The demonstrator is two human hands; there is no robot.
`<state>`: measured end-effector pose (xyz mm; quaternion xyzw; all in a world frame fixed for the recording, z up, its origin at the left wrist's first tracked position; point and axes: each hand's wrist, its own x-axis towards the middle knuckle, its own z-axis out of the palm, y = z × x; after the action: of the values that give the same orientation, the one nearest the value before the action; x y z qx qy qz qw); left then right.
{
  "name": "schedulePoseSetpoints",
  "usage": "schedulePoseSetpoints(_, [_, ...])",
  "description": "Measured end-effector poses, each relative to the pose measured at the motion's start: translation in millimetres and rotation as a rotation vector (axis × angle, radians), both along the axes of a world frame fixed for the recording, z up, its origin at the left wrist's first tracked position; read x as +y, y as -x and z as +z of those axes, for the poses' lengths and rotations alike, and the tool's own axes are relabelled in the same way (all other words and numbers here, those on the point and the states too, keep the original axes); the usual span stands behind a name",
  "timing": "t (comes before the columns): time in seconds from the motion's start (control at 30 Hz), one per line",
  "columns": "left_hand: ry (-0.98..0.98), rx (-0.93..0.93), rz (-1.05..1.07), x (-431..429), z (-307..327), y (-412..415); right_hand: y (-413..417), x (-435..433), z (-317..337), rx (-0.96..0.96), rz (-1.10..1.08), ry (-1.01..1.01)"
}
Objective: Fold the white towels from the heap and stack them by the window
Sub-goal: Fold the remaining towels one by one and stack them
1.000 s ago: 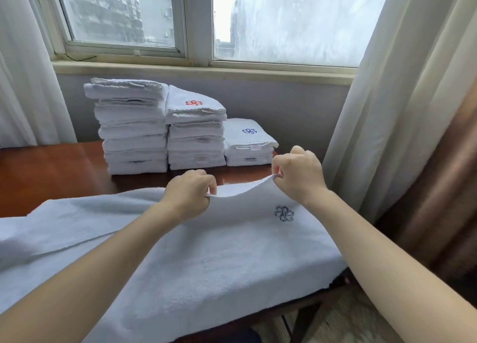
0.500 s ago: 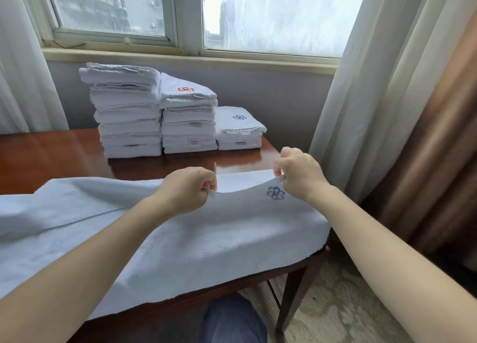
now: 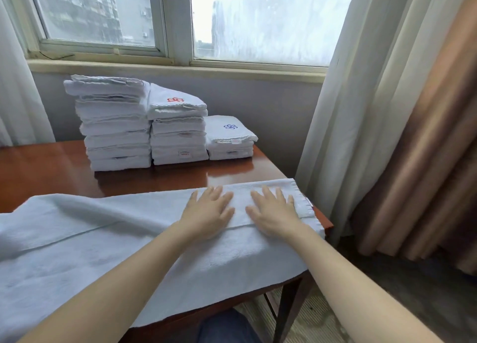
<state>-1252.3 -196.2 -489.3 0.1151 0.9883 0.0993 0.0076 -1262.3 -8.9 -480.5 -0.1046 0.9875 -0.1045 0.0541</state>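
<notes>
A long white towel [image 3: 108,229] lies spread across the near side of the wooden table [image 3: 46,167], its far long edge folded over toward me. My left hand [image 3: 209,213] and my right hand [image 3: 275,213] lie flat side by side on the folded strip near the towel's right end, fingers straight and pressing down. Three stacks of folded white towels stand under the window: a tall left stack [image 3: 113,120], a middle stack [image 3: 178,131] with a red emblem on top, and a low right stack [image 3: 229,138] with a blue emblem.
The window sill [image 3: 175,67] runs behind the stacks. Light curtains [image 3: 343,105] and a brown drape [image 3: 423,141] hang right of the table's corner. Another curtain [image 3: 15,89] hangs at the left. My knee [image 3: 227,327] shows below the table's front edge.
Both hands let go of the pinched towel edge after laying it over, and now lie flat on the fold. The blue emblem on the towel is no longer showing.
</notes>
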Motion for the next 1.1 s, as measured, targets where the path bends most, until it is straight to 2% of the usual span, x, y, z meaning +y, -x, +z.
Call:
schedulePoseSetpoints(0.63, [0.020, 0.042, 0.115, 0, -15, 97, 114, 3, -18, 0.083, 0.046, 0.000])
schedulePoseSetpoints(0.77, [-0.040, 0.068, 0.127, 4, -14, 106, 126, 6, -18, 0.097, 0.048, 0.016])
schedulePoseSetpoints(0.9, [-0.195, 0.147, 0.097, 4, -6, 96, 121, 7, -14, 0.118, 0.042, 0.051])
schedulePoseSetpoints(1.0, [-0.319, 0.166, 0.115, -7, 8, 78, 107, 1, -5, 0.198, 0.038, 0.166])
schedulePoseSetpoints(1.1, [-0.386, 0.235, 0.141, -33, 24, 50, 86, -26, 4, 0.287, 0.084, 0.450])
